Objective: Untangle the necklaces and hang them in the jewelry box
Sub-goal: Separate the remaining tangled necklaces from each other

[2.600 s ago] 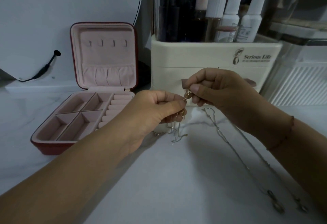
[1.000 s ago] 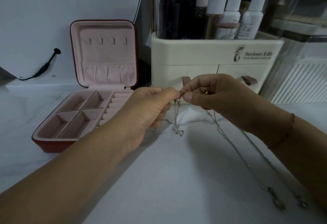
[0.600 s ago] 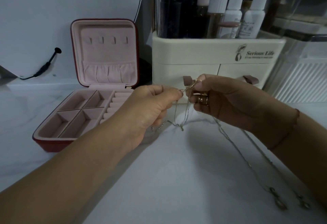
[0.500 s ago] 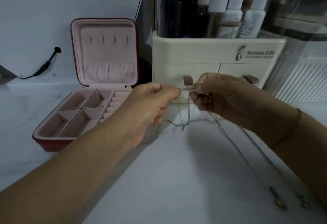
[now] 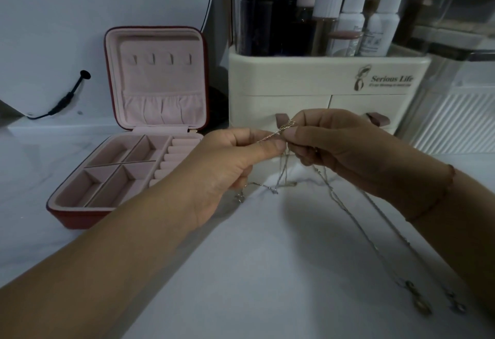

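Both hands have come closer together since a moment ago, and the bit of chain between them is now short and pulled tight. The loose loops below them hang in a thinner bunch than before.

The left hand (image 5: 230,167) pinches a thin gold chain between thumb and first finger. The right hand (image 5: 348,148) pinches the other end of that bit, where a small gold knot or clasp sticks up; it is too small to tell which. So the fingers (image 5: 300,135) of both hands are closed tight on the necklaces (image 5: 270,136), and none are spread wide. I think the hands are held up off the table (image 5: 267,258) so the chains can hang down and show where they cross.

From the hands, some chains drop to the table in the middle of the picture. Two long ones run off to the lower right, where two pendants (image 5: 423,306) lie on the table. They look to be laid out straight so they stay out of the mess.

The jewelry box (image 5: 160,92) sits open at the left, well apart from the hands. Its lid stands up, and four little hooks (image 5: 160,59) show near the top of it. Nothing hangs on them yet, so the job looks to be at an early point, with the untangling not done.

Behind the hands is a cream makeup organizer (image 5: 308,76) with bottles (image 5: 351,17) standing in it.

Thin chains can snap or knot tighter, so I would guess the next pull should be soft and slow.
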### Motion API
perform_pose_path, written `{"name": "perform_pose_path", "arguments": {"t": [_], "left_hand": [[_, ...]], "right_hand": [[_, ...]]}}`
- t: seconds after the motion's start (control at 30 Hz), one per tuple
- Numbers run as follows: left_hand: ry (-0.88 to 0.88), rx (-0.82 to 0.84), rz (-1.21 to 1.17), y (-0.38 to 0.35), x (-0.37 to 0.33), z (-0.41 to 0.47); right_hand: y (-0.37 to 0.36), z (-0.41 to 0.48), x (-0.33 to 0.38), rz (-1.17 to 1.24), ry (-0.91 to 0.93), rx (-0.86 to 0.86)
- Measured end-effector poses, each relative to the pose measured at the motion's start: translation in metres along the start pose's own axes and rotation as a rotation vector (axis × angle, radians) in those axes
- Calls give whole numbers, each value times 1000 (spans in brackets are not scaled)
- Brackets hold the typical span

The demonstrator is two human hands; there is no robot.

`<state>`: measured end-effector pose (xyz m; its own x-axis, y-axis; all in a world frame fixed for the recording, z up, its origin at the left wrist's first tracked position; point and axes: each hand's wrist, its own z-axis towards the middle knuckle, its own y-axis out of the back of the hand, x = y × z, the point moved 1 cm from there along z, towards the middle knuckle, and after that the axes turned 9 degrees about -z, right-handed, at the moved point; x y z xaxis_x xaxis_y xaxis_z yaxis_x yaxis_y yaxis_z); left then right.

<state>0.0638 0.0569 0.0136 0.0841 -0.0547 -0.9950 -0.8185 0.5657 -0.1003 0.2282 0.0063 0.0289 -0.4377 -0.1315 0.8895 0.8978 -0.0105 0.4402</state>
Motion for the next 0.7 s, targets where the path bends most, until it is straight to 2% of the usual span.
{"name": "perform_pose_path", "arguments": {"t": [0.5, 0.6, 0.7], "left_hand": [[18, -30, 29, -1, 3, 0], [16, -85, 9, 0, 3, 2], [27, -129, -50, 3, 5, 5]], "right_hand": [[-1, -1, 2, 2, 26, 9], [0, 0, -2, 56, 10, 41], [4, 1, -3, 209, 15, 58]]}}
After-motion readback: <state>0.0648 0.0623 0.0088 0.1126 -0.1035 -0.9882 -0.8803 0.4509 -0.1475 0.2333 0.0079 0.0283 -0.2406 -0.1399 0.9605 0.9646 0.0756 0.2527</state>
